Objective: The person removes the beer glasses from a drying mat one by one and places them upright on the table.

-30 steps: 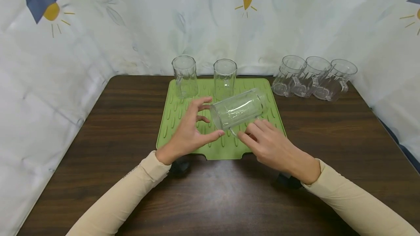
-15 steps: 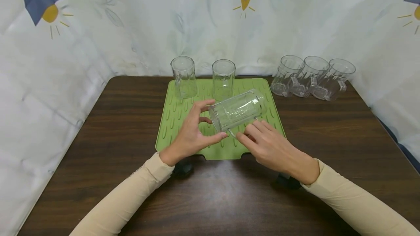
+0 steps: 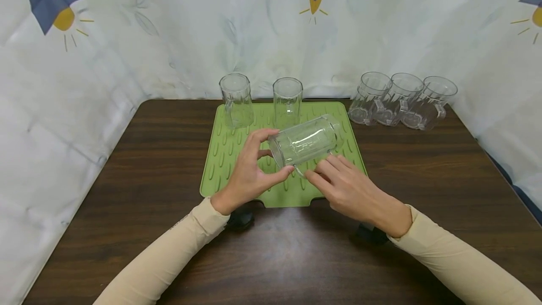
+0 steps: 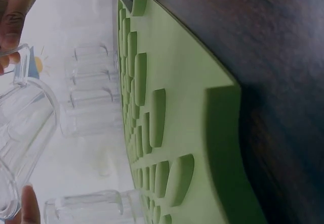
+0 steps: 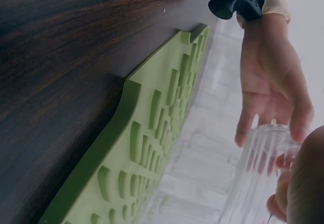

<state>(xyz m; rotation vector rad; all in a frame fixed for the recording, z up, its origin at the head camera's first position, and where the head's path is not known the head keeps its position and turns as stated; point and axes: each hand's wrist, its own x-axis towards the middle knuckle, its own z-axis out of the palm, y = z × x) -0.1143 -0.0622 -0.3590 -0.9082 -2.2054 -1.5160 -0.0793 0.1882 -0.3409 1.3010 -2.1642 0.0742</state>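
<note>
A clear glass mug (image 3: 305,142) lies tilted on its side in the air above a green drying mat (image 3: 288,197). My right hand (image 3: 345,185) grips its handle, fingers curled round it on the near side. At the mug's left end, my left hand (image 3: 250,168) spans the edge between thumb and fingers. The right wrist view shows the left thumb (image 5: 299,125) right at the glass edge and the fingers on the opposite side. Part of the handle is hidden behind the right fingers.
Two glass mugs, a left one (image 3: 236,100) and a middle one (image 3: 288,102), stand upright on the mat's back part. Three more mugs (image 3: 400,100) stand close together on the dark wooden table (image 3: 169,154) at the back right. A patterned white curtain (image 3: 190,36) hangs behind.
My left hand has moved slightly right and closed in around the mug's left end. The right hand and the mug have stayed almost still.
</note>
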